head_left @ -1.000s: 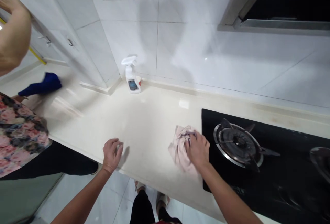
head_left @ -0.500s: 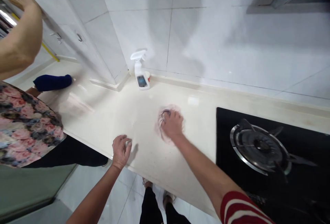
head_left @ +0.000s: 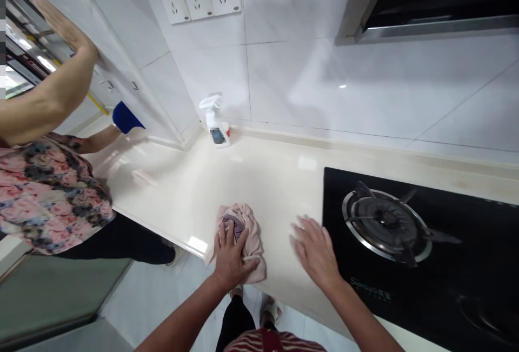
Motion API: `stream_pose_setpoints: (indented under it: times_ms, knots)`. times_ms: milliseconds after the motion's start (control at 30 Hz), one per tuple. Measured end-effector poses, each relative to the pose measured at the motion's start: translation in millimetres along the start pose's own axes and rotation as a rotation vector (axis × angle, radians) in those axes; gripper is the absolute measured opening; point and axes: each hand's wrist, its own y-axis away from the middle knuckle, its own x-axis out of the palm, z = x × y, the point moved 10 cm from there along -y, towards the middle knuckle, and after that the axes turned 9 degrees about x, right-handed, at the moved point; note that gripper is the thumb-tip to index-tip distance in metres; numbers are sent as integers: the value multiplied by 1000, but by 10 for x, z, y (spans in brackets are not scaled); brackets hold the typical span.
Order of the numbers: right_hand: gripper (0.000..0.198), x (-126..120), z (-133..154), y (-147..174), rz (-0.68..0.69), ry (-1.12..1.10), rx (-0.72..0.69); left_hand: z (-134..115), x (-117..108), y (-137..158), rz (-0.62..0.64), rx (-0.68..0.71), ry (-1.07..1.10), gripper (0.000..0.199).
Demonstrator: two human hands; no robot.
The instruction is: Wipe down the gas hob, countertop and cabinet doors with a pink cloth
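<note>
A crumpled pink cloth (head_left: 253, 233) with a purple patch lies at the front edge of the counter. My left hand (head_left: 233, 254) is closed onto it from above, its fingers pressing into the folds and the thumb out to the right. To the right, my right hand (head_left: 314, 249) hovers palm down over the counter, left of the stove, with its fingers apart and nothing in it; its fingertips are slightly blurred.
A black gas stove (head_left: 409, 281) is set into the cream counter (head_left: 279, 179) on the right. Near the back wall stand a white spray bottle (head_left: 214, 125) and a small red-and-white container (head_left: 226, 128). At left, another person (head_left: 52, 190) in a floral top holds a blue cloth (head_left: 126, 118).
The pink cloth has moved from under my right hand, mid-counter, to the front edge under my left hand. My right hand has let go and shifted right. The other person's blue cloth has lifted.
</note>
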Motion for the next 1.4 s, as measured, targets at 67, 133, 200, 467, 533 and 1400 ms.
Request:
stream_pose_setpoints:
  times_ms: [67,133,200,467,533,1400]
  knots:
    - [41,-39,-301,124,-28,114,61,-50,78,-31,8,-95,-13,87]
    - [44,-8,-411,229,-32,153,86,-128,150,-68,20,-119,-6,86]
    - [47,28,-416,276,-34,139,92,-278,233,-117,41,-60,13,85]
    - [44,43,-471,230,-82,143,143,-786,634,-1007,84,195,103,71]
    - [42,64,-471,233,-86,167,138,-826,722,-1478,77,182,123,69]
    - [46,0,-539,222,-51,184,214,1606,4,-2060,-72,-130,10,61]
